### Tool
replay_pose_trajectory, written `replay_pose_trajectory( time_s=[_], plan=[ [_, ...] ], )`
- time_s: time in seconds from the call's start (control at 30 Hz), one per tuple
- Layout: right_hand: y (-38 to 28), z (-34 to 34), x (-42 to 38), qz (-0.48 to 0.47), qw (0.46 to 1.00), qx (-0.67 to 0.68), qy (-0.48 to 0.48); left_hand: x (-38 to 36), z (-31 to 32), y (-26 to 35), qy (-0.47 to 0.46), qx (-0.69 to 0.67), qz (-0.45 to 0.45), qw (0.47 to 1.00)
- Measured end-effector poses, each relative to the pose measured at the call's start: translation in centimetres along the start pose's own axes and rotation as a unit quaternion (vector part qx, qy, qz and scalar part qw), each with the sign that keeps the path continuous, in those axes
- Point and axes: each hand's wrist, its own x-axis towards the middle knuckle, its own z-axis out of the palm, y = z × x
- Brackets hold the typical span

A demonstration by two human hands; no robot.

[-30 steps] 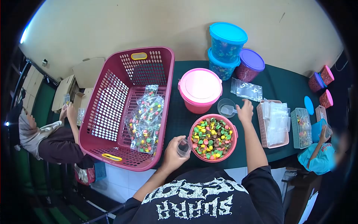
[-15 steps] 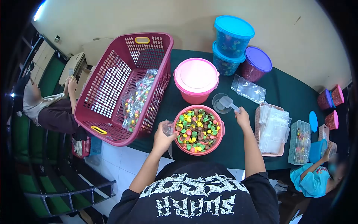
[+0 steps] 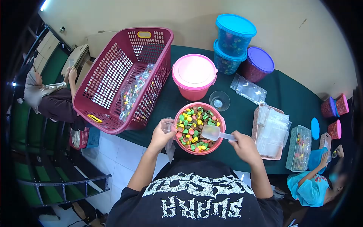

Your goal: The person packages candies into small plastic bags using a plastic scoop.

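A pink tub [image 3: 222, 142] full of green, yellow, pink and brown candies [image 3: 193, 126] stands in front of me. My right hand [image 3: 247, 148] is closed on the handle of a clear scoop [image 3: 211, 132], whose bowl is over the candies. At the tub's left rim my left hand [image 3: 159, 135] pinches a clear plastic bag [image 3: 170, 148], which hangs down beside the tub. Behind the tub are a small clear cup [image 3: 219, 101] and a pink lidded tub [image 3: 194, 75].
A maroon basket [image 3: 123, 75] with filled bags is at left. Blue tubs [image 3: 234, 36], a purple-lidded tub [image 3: 259, 64], flat bags [image 3: 248, 89], a tray [image 3: 270, 132] of bags and a green basket [image 3: 300, 149] stand right. People sit at both far sides.
My right hand has brought the scoop from the clear cup to the candies. The bag at my left hand now hangs lower and is more visible. The view has shifted slightly.
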Motion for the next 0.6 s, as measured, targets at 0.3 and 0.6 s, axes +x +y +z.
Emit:
replay_pose_trajectory(
  time_s=[0.3,0.6],
  plan=[
    [-0.7,3.9,1.6,-0.111,0.979,-0.16,0.064,-0.5,1.0,-0.6,-0.01,0.062,0.068,0.996],
    [0.5,5.5,2.3,-0.129,0.991,-0.018,0.04,-0.6,-0.7,-1.6,0.032,0.142,0.055,0.988]
  ],
)
